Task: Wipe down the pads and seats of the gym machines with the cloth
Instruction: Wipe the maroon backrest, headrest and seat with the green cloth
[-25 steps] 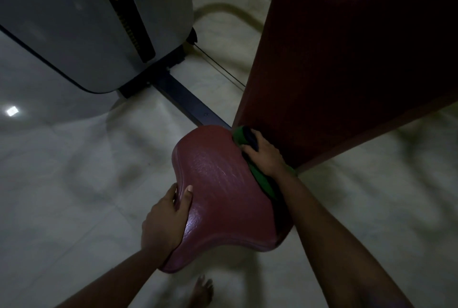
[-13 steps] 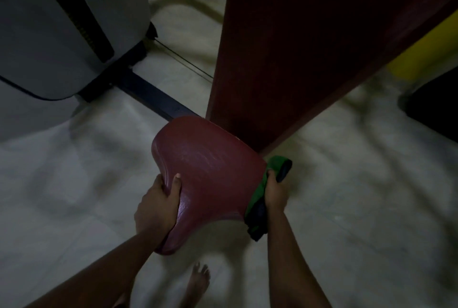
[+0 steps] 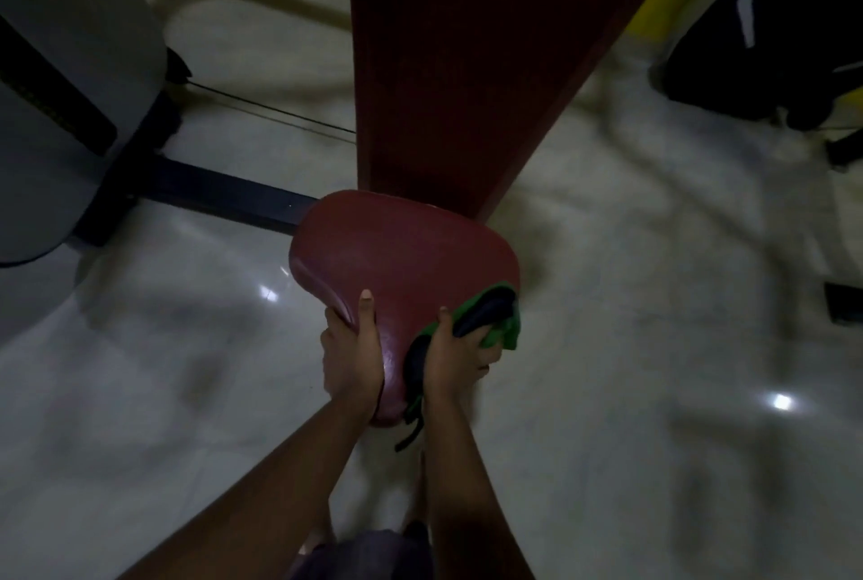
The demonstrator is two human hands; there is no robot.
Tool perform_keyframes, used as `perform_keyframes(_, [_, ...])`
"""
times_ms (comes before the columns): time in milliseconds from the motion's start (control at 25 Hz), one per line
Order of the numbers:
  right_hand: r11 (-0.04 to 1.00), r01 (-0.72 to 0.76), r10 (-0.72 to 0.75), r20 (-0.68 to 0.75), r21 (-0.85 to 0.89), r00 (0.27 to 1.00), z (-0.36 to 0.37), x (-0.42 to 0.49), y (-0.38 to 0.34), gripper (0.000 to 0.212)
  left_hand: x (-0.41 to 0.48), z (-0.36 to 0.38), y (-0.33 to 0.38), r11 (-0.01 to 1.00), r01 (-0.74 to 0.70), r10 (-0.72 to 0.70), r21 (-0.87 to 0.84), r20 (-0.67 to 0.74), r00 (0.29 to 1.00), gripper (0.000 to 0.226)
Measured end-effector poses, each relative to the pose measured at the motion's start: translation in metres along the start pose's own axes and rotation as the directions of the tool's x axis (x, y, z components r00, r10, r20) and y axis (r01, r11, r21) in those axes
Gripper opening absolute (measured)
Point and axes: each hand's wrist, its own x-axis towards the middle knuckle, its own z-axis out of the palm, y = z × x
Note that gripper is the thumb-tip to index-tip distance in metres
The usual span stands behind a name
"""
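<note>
Fingers [image 3: 483,351] around bunched green-black cloth [image 3: 491,313]

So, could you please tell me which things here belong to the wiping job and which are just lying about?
In the job: seat, cloth, back pad, left hand gripping the seat, right hand holding the cloth.
Just about: grey shroud, floor bar, cable, black machine.

The back pad [image 3: 457,66] ran off the top edge, the grey housing [image 3: 56,112] off the left. The right hand [image 3: 455,357] covered much of the cloth [image 3: 490,313], which hid the seat's [image 3: 401,252] near corner.
</note>
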Motion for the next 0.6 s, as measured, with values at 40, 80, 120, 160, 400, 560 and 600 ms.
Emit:
perform_keyframes(40, [0.997, 0.063, -0.062, 0.020, -0.040, 0.998, 0.001, -0.017, 0.008, 0.074, 0.001, -0.002, 0.000, 1.000, 0.008, -0.008, -0.027, 0.029, 1.000, 0.075])
perform_keyframes(80, [0.990, 0.123, -0.121, 0.037, -0.072, 0.992, 0.000, -0.032, 0.016, 0.071, 0.001, -0.003, 0.000, 0.999, 0.011, -0.008, -0.051, 0.055, 0.998, 0.081])
perform_keyframes(120, [0.983, 0.167, -0.163, 0.050, -0.083, 0.985, -0.001, -0.042, 0.021, 0.068, 0.001, -0.004, 0.000, 0.997, 0.012, -0.006, -0.079, 0.072, 0.997, 0.087])
perform_keyframes(160, [0.978, 0.194, -0.190, 0.052, -0.077, 0.980, -0.002, -0.045, 0.023, 0.067, 0.000, -0.006, 0.002, 0.994, 0.016, -0.008, -0.109, 0.079, 0.997, 0.093])
perform_keyframes(400, [0.990, 0.089, -0.075, -0.124, 0.113, 0.989, 0.000, 0.010, -0.008, 0.061, -0.001, -0.007, 0.000, 0.971, 0.047, -0.028, -0.236, 0.083, 0.996, 0.104])
perform_keyframes(560, [0.890, 0.438, -0.435, 0.051, -0.126, 0.899, -0.005, -0.029, 0.021, 0.059, 0.015, -0.002, -0.021, 0.907, 0.145, -0.076, -0.396, 0.184, 0.980, 0.099])
perform_keyframes(600, [0.817, 0.556, -0.544, 0.113, -0.153, 0.831, -0.008, -0.036, 0.028, 0.058, 0.021, -0.004, -0.025, 0.862, 0.194, -0.084, -0.468, 0.245, 0.966, 0.094])
